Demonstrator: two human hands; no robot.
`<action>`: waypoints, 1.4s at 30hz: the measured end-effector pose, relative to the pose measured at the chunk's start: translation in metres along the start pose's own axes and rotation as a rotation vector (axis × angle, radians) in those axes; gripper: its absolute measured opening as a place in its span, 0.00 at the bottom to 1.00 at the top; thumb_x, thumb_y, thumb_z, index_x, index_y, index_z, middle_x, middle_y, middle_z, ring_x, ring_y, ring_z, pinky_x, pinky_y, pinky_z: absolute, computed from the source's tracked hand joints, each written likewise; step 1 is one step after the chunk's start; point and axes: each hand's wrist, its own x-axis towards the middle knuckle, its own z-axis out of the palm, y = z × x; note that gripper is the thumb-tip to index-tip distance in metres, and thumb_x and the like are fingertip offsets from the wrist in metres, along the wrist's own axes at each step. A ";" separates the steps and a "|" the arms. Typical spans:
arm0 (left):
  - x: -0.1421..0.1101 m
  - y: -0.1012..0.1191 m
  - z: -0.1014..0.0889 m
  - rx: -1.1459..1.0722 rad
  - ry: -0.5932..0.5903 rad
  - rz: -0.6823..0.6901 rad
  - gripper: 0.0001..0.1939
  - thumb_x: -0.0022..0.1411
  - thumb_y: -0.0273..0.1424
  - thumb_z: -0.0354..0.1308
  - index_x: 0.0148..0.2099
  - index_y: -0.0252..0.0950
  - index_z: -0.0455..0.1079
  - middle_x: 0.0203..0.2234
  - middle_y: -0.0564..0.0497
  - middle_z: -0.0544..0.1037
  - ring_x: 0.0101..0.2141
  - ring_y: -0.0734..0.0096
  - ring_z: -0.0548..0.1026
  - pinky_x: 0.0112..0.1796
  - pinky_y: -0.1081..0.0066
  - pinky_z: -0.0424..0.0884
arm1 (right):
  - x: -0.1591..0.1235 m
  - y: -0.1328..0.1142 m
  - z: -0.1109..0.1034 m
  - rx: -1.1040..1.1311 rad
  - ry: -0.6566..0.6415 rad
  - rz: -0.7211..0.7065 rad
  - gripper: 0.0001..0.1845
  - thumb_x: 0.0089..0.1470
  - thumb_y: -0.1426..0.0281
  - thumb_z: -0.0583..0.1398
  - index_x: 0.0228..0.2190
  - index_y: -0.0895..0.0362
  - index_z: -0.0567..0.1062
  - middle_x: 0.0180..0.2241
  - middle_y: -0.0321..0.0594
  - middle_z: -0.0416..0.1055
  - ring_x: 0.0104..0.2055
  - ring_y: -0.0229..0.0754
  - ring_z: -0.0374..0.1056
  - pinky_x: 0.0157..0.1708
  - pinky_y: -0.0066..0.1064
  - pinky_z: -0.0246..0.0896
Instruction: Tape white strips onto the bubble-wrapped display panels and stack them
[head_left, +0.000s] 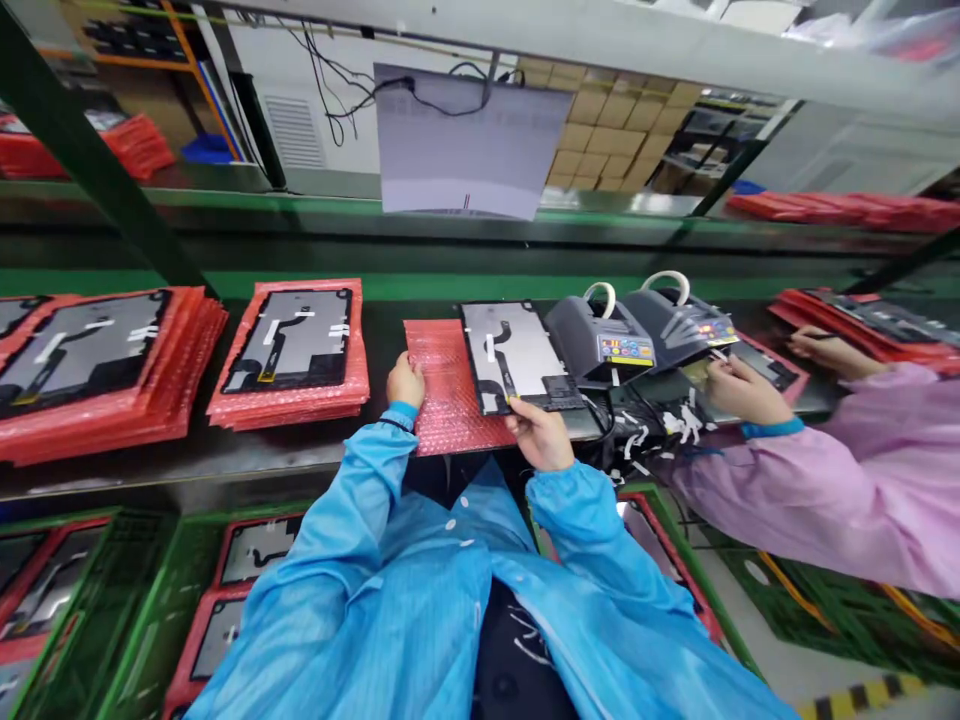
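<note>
In front of me a red bubble-wrap sleeve (448, 390) lies on the bench. My left hand (406, 383) is closed on its left edge, with the thumb on top. A flat grey display panel (517, 345) with a black border, a dark ribbon cable and white tape strips rests partly over the sleeve's right side. My right hand (541, 433) pinches the panel's lower edge near the cable's yellow end. What lies under the panel is hidden.
Two tape dispensers (600, 335) (679, 310) stand right of the panel. Stacks of panels on red sleeves (289, 340) (90, 350) fill the bench's left. A co-worker's hands (746, 390) (836, 350) work at the right. Green crates (142, 590) stand below; tape scraps (637, 440) hang nearby.
</note>
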 end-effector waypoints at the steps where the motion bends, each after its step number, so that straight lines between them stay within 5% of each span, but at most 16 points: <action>1: 0.001 0.002 0.003 0.000 -0.011 0.011 0.19 0.64 0.26 0.50 0.56 0.31 0.67 0.46 0.38 0.78 0.47 0.58 0.76 0.47 0.66 0.68 | 0.001 0.005 0.005 0.000 -0.003 0.008 0.09 0.30 0.70 0.69 0.18 0.58 0.75 0.16 0.33 0.69 0.14 0.29 0.60 0.11 0.23 0.57; 10: 0.005 0.006 0.014 0.137 -0.077 0.053 0.19 0.67 0.27 0.44 0.55 0.31 0.69 0.43 0.36 0.74 0.45 0.53 0.75 0.47 0.61 0.68 | 0.010 0.033 0.016 -0.027 -0.080 0.276 0.16 0.30 0.65 0.73 0.22 0.59 0.75 0.18 0.33 0.72 0.17 0.31 0.66 0.16 0.20 0.62; 16: 0.002 0.005 0.015 0.036 -0.064 0.025 0.23 0.65 0.25 0.46 0.62 0.32 0.60 0.49 0.37 0.74 0.50 0.52 0.73 0.49 0.60 0.68 | -0.011 0.009 -0.032 -0.435 -0.451 0.564 0.24 0.36 0.52 0.70 0.23 0.61 0.75 0.23 0.44 0.78 0.16 0.35 0.69 0.13 0.22 0.59; 18: 0.001 0.006 0.013 0.010 -0.063 0.028 0.22 0.66 0.26 0.46 0.61 0.32 0.59 0.50 0.37 0.74 0.49 0.50 0.74 0.48 0.56 0.68 | -0.007 -0.006 -0.059 -0.501 -0.290 0.399 0.22 0.35 0.54 0.70 0.21 0.60 0.75 0.17 0.38 0.73 0.13 0.32 0.64 0.11 0.20 0.54; 21: 0.002 0.007 0.009 0.056 -0.046 0.111 0.19 0.66 0.29 0.48 0.57 0.28 0.61 0.49 0.34 0.71 0.50 0.47 0.71 0.49 0.52 0.67 | 0.015 -0.032 -0.097 -0.430 0.318 -0.061 0.22 0.37 0.55 0.70 0.18 0.58 0.69 0.11 0.28 0.62 0.12 0.26 0.56 0.11 0.16 0.49; 23: 0.005 0.007 0.006 0.085 -0.039 0.189 0.19 0.64 0.30 0.52 0.55 0.25 0.63 0.49 0.33 0.69 0.53 0.45 0.67 0.53 0.52 0.64 | 0.036 -0.046 -0.116 -0.348 0.565 -0.176 0.21 0.41 0.55 0.69 0.20 0.57 0.68 0.13 0.28 0.62 0.14 0.26 0.58 0.13 0.16 0.51; 27: 0.019 0.008 0.003 0.111 -0.022 0.395 0.12 0.60 0.29 0.56 0.46 0.29 0.70 0.47 0.38 0.70 0.54 0.48 0.64 0.57 0.51 0.59 | 0.071 -0.057 -0.127 -0.227 0.593 -0.104 0.20 0.42 0.55 0.68 0.25 0.58 0.71 0.19 0.33 0.69 0.18 0.30 0.65 0.15 0.19 0.56; 32: 0.040 0.008 0.006 0.093 0.008 0.728 0.08 0.60 0.31 0.55 0.38 0.37 0.75 0.41 0.46 0.78 0.48 0.55 0.67 0.55 0.51 0.61 | 0.076 -0.053 -0.125 -0.287 0.660 -0.415 0.20 0.37 0.57 0.70 0.21 0.58 0.69 0.16 0.29 0.66 0.18 0.28 0.61 0.17 0.19 0.52; 35: 0.051 0.007 0.012 0.109 -0.162 0.902 0.12 0.62 0.31 0.52 0.41 0.40 0.77 0.43 0.50 0.80 0.49 0.56 0.66 0.54 0.52 0.62 | 0.066 -0.052 -0.115 -0.407 0.514 -0.533 0.19 0.39 0.56 0.69 0.23 0.58 0.71 0.18 0.31 0.68 0.19 0.29 0.62 0.20 0.22 0.55; 38: 0.056 0.004 0.020 0.154 -0.339 0.993 0.14 0.63 0.32 0.52 0.45 0.41 0.78 0.48 0.50 0.79 0.56 0.53 0.63 0.57 0.46 0.58 | 0.067 -0.048 -0.085 -0.540 0.201 -0.446 0.20 0.44 0.53 0.65 0.24 0.57 0.72 0.19 0.33 0.69 0.21 0.32 0.62 0.23 0.24 0.57; 42: 0.056 -0.003 0.028 0.228 -0.385 0.982 0.16 0.64 0.38 0.53 0.51 0.43 0.76 0.54 0.50 0.75 0.60 0.47 0.58 0.60 0.36 0.42 | 0.104 -0.030 -0.027 -0.783 -0.197 -0.291 0.21 0.50 0.51 0.60 0.22 0.56 0.69 0.17 0.31 0.63 0.20 0.32 0.57 0.23 0.26 0.53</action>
